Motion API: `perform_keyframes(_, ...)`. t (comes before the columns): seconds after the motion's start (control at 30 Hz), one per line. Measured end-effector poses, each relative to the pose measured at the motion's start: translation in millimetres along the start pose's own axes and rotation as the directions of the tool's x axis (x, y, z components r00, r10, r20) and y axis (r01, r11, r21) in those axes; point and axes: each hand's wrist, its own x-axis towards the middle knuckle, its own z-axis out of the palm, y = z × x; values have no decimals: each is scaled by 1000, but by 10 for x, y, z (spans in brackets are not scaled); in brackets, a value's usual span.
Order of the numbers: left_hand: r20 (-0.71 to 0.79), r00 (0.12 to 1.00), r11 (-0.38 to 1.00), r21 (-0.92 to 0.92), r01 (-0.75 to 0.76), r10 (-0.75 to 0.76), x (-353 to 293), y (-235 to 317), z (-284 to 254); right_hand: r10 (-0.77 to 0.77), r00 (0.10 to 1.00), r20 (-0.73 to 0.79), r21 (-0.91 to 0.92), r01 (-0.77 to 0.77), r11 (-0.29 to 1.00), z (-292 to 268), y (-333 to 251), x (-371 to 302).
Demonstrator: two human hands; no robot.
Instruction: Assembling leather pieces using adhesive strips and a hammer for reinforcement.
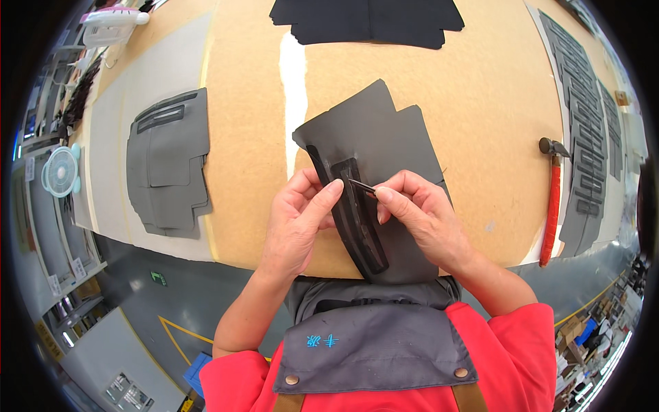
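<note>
Head view: the grey panel (401,144) lies slanted before me on the surface (501,89), its lower end toward my apron (374,347). A black edge strip (316,160) and a long black frame (355,213) are already in place on it; I judge the work well along here, with fine attention to the frame remaining — whether it is fully fixed, I cannot tell. My left grip (302,216) pinches the panel's left edge, thumb on top beside the frame; my right grip (422,213) is closed around a slim pointed tool (362,185) — its tip at the frame's upper part, the panel beneath.
</note>
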Motion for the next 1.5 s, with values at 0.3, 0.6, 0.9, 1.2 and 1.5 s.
perform_keyframes(0.3,6,1000,1000,22,10,-11,-28,39,33,-34,999,-29,60,36,998,56,10,16)
perform_keyframes(0.6,7,1000,1000,11,13,-13,-48,42,35,-65,997,-42,40,67,997,78,25,15)
perform_keyframes(0.9,2,1000,1000,-1,25,-25,-53,46,46,-71,996,-51,52,73,996,99,21,9)
perform_keyframes(1.2,1,1000,1000,-3,24,-24,-73,30,52,-67,996,-67,57,71,996,120,34,-9)
perform_keyframes(1.5,6,1000,1000,-19,24,-24,-74,28,58,-65,995,-72,62,70,996,121,70,-14)
